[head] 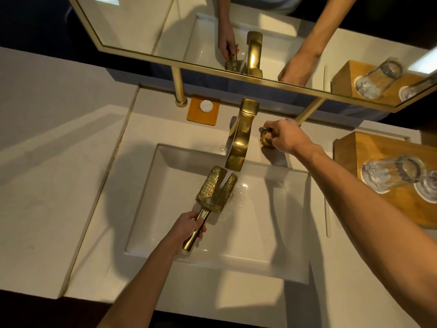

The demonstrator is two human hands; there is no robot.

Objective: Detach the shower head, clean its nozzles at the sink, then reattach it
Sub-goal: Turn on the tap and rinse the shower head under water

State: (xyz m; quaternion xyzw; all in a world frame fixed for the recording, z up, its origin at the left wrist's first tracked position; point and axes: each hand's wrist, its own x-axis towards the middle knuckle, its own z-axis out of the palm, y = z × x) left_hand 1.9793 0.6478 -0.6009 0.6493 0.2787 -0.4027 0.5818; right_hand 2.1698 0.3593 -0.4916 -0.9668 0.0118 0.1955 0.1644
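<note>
A gold shower head (214, 191) with a flat, dotted nozzle face is held over the white rectangular sink (279, 252), nozzle face up. Water runs from the gold faucet spout (238, 143) onto the head and splashes around it. My left hand (189, 227) is wrapped around the shower head's handle. My right hand (287, 136) grips the gold faucet knob (267, 138) on the counter to the right of the spout.
A wooden tray (354, 147) with upturned glasses (390, 172) stands at the right. An orange coaster with a white round item (204, 110) lies behind the basin. A gold-framed mirror (236, 72) on posts rises at the back. A thin white stick (327, 216) lies right of the sink.
</note>
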